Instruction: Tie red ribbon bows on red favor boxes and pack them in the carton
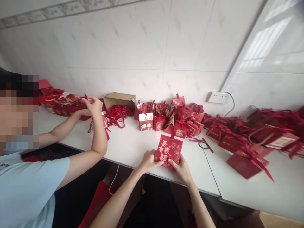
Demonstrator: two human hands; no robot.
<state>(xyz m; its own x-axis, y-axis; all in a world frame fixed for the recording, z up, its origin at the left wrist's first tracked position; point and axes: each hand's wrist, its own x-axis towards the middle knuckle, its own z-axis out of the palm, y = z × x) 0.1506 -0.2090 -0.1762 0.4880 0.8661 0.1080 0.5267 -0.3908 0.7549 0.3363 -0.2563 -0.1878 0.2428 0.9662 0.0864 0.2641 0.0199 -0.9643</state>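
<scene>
Left hand [148,161], right hand [181,167]: grip clamped on red box [169,147]; carton [120,99] spilling ribbons [118,112].

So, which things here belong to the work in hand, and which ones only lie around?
In hand:
- flat red box with gold characters
- left hand and right hand, both holding it at the table edge

Just lying about:
- made-up red boxes
- cardboard box with red ribbons
- red bags
- wall socket strip
</scene>
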